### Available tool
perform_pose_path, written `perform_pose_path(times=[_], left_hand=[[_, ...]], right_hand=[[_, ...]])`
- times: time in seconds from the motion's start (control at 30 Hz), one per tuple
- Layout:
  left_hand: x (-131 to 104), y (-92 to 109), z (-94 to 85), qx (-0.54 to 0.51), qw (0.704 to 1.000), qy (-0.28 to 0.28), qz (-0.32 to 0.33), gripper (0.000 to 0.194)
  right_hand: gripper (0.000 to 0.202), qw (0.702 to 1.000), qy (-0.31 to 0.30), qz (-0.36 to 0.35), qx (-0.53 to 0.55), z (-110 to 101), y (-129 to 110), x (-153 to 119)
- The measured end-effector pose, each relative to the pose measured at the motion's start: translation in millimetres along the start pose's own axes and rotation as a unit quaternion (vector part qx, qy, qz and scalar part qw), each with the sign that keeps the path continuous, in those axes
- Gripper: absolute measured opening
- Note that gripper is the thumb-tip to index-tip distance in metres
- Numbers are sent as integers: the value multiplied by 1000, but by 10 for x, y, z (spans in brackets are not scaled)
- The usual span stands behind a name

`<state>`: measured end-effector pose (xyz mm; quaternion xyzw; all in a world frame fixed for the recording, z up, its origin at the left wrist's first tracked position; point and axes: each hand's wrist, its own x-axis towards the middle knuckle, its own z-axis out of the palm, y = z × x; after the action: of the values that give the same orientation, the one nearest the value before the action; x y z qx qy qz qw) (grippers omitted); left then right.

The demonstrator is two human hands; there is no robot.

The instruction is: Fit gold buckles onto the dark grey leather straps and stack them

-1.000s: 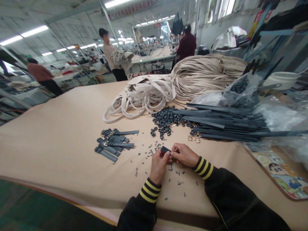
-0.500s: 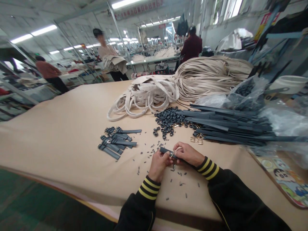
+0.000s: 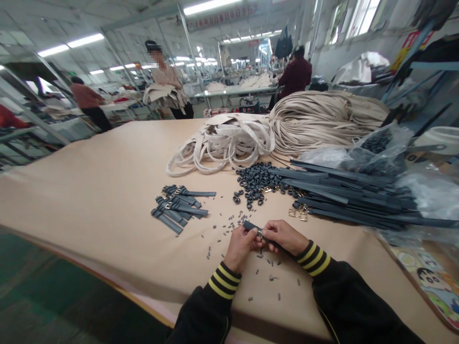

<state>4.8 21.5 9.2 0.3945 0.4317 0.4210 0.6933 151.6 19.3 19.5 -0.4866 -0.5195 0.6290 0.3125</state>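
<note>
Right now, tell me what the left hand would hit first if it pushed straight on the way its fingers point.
The left hand points up and right across the dark strap it grips; past that, probably the pile of black rings, though depth is hard to judge.

Both forearms come in from the near edge, black sleeves with yellow-striped cuffs, wrists angled inward so the hands meet at centre. Left hand (image 3: 241, 247) is curled, knuckles up, thumb and fingertips pinched together at its far right side. Right hand (image 3: 285, 236) sits just beside it, fingers folded under, thumb pressed forward, fingertips of the two hands almost touching
</note>
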Motion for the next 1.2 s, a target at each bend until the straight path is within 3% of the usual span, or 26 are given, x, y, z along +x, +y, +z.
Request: perform_pose_path(times=[0.17,0.4,0.5,0.6,0.7,0.8,0.93,1.2], left_hand=[[-31,73,9,-57,997,-16,-58,20],[-28,78,7,-51,997,-17,-56,18],[-34,9,23,8,1000,2,-14,18],[-52,-85,35,70,993,46,79,12],[-71,-122,17,75,988,40,126,9],[-77,-69,-35,34,997,-4,74,19],[-61,24,-105,-34,996,-82,-31,35],[-51,-32,-190,-93,975,-176,-97,27]], right_hand=[[28,1000,-9,-10,-21,-19,48,22],[31,999,0,-18,-40,-13,66,35],[32,998,7,-25,-50,-6,80,44],[31,996,30,-44,-74,-23,101,59],[29,983,73,-92,-138,-62,100,65],[28,974,86,-120,-173,-86,65,48],[24,982,6,-134,-137,-81,20,14],[30,986,-35,-110,-117,-40,-6,-20]])
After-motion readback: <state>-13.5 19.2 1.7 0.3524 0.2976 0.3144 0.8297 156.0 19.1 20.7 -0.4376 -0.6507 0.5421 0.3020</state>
